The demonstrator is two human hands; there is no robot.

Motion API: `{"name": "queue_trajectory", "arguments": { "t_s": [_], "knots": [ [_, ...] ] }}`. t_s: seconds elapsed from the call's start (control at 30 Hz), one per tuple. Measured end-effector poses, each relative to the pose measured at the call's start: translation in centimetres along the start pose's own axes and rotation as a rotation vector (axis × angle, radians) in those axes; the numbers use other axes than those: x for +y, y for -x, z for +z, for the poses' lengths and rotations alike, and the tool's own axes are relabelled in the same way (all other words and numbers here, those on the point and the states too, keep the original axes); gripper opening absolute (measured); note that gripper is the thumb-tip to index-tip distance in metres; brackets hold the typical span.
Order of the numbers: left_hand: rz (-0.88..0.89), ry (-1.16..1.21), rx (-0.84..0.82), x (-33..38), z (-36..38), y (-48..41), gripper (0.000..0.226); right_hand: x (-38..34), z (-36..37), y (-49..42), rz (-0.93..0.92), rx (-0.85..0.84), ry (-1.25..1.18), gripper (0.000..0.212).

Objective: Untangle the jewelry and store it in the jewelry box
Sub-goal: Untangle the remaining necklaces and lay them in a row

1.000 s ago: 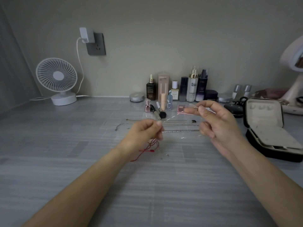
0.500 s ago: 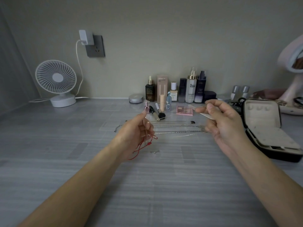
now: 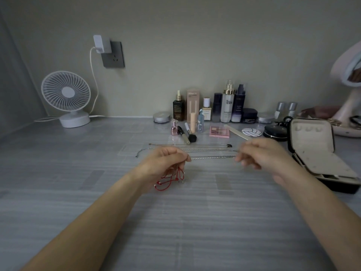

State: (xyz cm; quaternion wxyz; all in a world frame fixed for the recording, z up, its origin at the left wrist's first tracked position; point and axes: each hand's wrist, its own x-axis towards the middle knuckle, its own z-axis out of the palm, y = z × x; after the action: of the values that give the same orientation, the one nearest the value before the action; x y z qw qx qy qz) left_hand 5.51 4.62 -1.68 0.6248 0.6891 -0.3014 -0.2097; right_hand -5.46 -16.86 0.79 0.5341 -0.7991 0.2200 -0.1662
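My left hand [image 3: 166, 160] grips a tangled red cord bracelet [image 3: 169, 179], which hangs below its curled fingers with a small silver piece in it. My right hand [image 3: 263, 153] hovers low over the table, fingertips pinched on a fine strand too thin to make out. Between and behind the hands, three chains lie stretched out side by side: a silver chain [image 3: 213, 157], another silver chain [image 3: 143, 151] and a thin gold chain [image 3: 187, 144]. The jewelry box [image 3: 312, 151] stands open at the right, its cream lid upright, close to my right hand.
Cosmetic bottles [image 3: 227, 104], a pink palette [image 3: 219, 131], brushes and compacts line the back of the grey table [image 3: 175, 222]. A white fan [image 3: 66, 96] stands at the back left, plugged into the wall. A round mirror [image 3: 351, 75] is at the far right.
Both hands have dropped lower toward the table. My right hand has shifted a little rightward, and the red cord now dangles straight under my left hand.
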Motion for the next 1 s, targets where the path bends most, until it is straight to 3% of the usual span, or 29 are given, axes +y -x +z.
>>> {"name": "queue_trajectory", "arguments": {
  "t_s": [0.1,0.27,0.33,0.43,0.5,0.57,0.63,1.0],
  "knots": [
    [-0.007,-0.034,-0.024,-0.1,0.3,0.2,0.026,1.1,0.5,-0.3,0.058,-0.126,0.319,0.01],
    [-0.003,-0.042,-0.059,0.1,0.8,0.5,0.018,1.6,0.6,-0.6,0.091,-0.118,0.714,0.007],
    [-0.006,-0.067,-0.074,0.1,1.2,0.5,0.017,1.9,1.1,-0.4,-0.027,-0.058,0.807,0.014],
    [-0.001,-0.131,-0.078,-0.1,1.5,0.4,0.016,1.7,3.3,0.5,-0.435,0.018,0.639,0.022],
    [0.008,-0.163,-0.084,-0.2,1.6,0.4,0.018,0.6,5.3,1.7,-0.548,-0.134,0.415,0.02],
    [0.011,-0.159,-0.085,-0.2,1.6,0.4,0.024,0.2,6.7,2.4,-0.538,-0.277,0.304,0.021],
    [0.0,-0.164,-0.074,-0.3,1.4,0.4,0.02,0.4,7.0,2.6,-0.514,-0.313,0.364,0.024],
    [-0.076,-0.219,-0.121,-0.4,0.5,0.2,0.009,0.7,5.4,1.8,-0.508,-0.074,0.426,0.012]
  ]
}}
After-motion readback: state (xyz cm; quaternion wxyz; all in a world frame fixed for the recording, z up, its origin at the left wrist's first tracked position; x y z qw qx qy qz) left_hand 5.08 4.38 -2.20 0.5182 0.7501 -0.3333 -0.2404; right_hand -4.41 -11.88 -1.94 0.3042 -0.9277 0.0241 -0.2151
